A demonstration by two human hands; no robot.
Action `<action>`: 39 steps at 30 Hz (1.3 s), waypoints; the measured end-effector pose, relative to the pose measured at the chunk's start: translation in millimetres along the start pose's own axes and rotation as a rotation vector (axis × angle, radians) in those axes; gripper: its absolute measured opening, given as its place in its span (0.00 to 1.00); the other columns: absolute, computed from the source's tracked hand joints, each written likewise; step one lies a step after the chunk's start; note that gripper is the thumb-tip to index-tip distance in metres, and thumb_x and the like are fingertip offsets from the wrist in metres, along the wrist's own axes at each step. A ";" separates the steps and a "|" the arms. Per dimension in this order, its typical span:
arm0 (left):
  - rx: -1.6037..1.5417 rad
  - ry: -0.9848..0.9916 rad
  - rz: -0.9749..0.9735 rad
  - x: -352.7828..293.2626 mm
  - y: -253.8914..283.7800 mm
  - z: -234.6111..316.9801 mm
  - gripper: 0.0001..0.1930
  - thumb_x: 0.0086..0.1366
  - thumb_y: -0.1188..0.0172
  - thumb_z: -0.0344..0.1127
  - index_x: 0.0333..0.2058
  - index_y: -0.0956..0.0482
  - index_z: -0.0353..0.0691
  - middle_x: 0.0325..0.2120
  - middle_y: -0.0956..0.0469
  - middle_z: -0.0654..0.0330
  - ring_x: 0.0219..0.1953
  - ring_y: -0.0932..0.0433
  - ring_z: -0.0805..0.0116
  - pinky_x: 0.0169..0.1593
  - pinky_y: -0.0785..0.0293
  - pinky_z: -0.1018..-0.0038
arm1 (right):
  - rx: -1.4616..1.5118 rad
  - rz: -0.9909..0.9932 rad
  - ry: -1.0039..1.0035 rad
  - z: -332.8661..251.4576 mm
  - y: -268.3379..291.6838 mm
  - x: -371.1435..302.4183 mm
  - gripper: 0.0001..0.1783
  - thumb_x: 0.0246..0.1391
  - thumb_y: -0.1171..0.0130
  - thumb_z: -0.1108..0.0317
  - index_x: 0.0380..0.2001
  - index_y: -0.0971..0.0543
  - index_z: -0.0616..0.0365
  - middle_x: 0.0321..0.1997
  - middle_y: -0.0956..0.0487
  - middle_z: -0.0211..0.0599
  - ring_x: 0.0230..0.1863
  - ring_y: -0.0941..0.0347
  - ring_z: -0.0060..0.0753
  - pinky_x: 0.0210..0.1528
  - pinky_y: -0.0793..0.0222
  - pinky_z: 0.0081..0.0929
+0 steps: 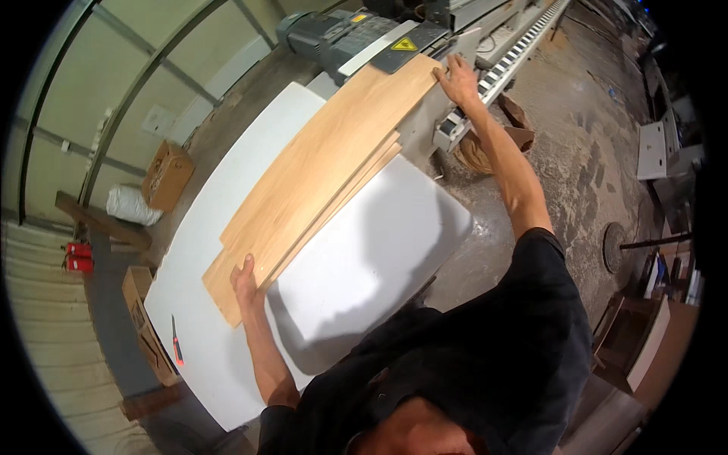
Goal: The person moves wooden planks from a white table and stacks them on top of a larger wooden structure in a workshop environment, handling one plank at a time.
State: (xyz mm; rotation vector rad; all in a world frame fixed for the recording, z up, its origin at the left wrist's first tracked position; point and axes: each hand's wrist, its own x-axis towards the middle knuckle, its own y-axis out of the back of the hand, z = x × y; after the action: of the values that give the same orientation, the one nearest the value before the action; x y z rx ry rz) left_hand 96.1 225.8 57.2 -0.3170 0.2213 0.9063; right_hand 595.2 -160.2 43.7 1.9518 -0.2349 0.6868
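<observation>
A long wood-grain plank [326, 152] lies slantwise on top of a stack of similar planks [356, 176] on a white table [379, 235]. At its near left end, my left hand [244, 287] grips the long edge with the thumb on top; the other fingers are partly hidden. My right hand [459, 82] is at the far right end, fingers curled over the plank's corner beside the machine. A box cutter [177, 341] with a red and black handle rests on the table, left of my left hand.
Behind the table stands a machine with a grey motor [315, 38] and a yellow warning sign. A roller track [523, 49] runs off to the far right. At the left are a cardboard box [168, 176], a white sack [133, 205] and red fire extinguishers [78, 256].
</observation>
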 end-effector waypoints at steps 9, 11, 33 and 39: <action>0.257 -0.081 0.173 -34.7 179.1 12.3 0.24 0.57 0.35 0.39 0.47 0.28 0.28 0.43 0.24 0.53 0.43 0.23 0.65 0.43 0.25 0.72 | 0.245 -0.232 0.278 -112.3 -22.0 -117.0 0.30 0.48 0.42 0.51 0.49 0.27 0.63 0.52 0.27 0.53 0.57 0.35 0.56 0.59 0.41 0.44; 0.706 0.051 0.262 -21.7 209.1 23.9 0.24 0.55 0.33 0.40 0.43 0.25 0.26 0.43 0.25 0.48 0.43 0.24 0.65 0.44 0.27 0.72 | 0.203 -0.190 0.249 -129.8 -15.2 -129.1 0.29 0.49 0.42 0.52 0.47 0.27 0.64 0.49 0.26 0.54 0.55 0.33 0.55 0.59 0.41 0.44; 0.472 -0.532 0.132 21.3 176.3 -6.2 0.18 0.51 0.34 0.22 0.38 0.33 0.26 0.38 0.29 0.49 0.40 0.31 0.60 0.45 0.28 0.63 | 0.122 -0.172 -0.074 -142.1 34.3 -221.9 0.26 0.47 0.42 0.53 0.41 0.25 0.64 0.36 0.24 0.53 0.43 0.30 0.53 0.45 0.34 0.45; 0.488 -0.433 0.011 7.2 213.1 -8.2 0.27 0.50 0.33 0.21 0.48 0.34 0.26 0.47 0.30 0.47 0.48 0.31 0.58 0.53 0.31 0.64 | 0.068 -0.248 -0.121 -140.6 116.2 -291.8 0.25 0.49 0.43 0.53 0.40 0.26 0.66 0.34 0.25 0.54 0.43 0.32 0.53 0.46 0.35 0.45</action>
State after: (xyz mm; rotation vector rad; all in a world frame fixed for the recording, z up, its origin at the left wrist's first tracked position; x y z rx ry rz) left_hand -70.3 350.8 9.9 0.3324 0.0385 0.8791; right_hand 253.5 -130.1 15.2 2.0463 -0.0418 0.4202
